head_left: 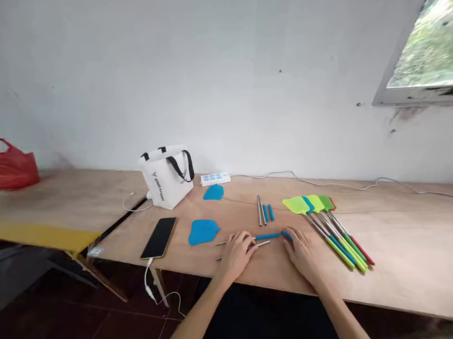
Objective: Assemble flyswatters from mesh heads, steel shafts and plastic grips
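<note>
My left hand [237,254] lies palm down at the table's front, fingers curled over a metal rod [223,242] whose right end meets a blue handle sleeve [267,236]. A second metal rod [264,243] passes beneath that hand. To its right, my right hand [301,251] has its thumb and fingers around another blue sleeve [286,234], partly hidden. Behind the hands lie more metal rods [259,211] and two short blue sleeves [271,212]. Blue fly swatter heads lie to the left, one nearer [203,231] and one farther back [213,192].
Several fly swatters [334,229] in yellow-green, blue, green and red lie right of my hands. A phone [158,238] on a cable sits at the left edge. Behind it stand a white bag [166,180] and a power strip [215,178]. A red bag [11,165] rests far left.
</note>
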A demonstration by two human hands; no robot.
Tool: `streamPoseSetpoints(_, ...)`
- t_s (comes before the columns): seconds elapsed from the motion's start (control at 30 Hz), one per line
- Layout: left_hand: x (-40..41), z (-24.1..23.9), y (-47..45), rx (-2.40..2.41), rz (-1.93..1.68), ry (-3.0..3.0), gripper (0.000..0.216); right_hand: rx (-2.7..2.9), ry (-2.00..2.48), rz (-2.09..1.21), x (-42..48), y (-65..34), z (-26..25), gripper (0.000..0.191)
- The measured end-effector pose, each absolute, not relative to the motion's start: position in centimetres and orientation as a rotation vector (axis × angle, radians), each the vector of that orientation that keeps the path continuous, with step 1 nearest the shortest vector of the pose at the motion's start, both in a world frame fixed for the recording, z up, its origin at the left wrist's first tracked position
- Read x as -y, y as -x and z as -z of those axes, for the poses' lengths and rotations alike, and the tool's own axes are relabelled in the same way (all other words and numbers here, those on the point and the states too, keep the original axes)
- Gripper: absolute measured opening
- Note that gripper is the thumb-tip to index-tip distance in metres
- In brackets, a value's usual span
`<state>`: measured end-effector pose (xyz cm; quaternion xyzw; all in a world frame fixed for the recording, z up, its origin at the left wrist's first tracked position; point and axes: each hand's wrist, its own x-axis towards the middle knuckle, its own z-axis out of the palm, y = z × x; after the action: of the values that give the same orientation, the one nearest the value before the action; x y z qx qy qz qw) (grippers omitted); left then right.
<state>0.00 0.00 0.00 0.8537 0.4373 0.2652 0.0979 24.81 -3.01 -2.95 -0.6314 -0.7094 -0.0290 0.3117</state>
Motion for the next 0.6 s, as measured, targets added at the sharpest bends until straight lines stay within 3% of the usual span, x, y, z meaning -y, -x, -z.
streamPoseSetpoints(0.17,0.2,-0.1,-0.3,-1.259,-0.792,-2.506,0.012,1.765,1.785,0.094,3.1,-26.7,2.8,0.029)
streamPoseSetpoints(0.37,0.4,-0.9,-0.3,-1.235,-0.817,-2.439,0.014,1.978,1.463,-0.156,2.9,-26.5,2.0,0.024)
streamPoseSetpoints(0.6,0.4,-1.1,-0.3,-1.225,-0.812,-2.394,0.015,2.016,1.404,-0.167,3.0,-26.5,2.0,0.024)
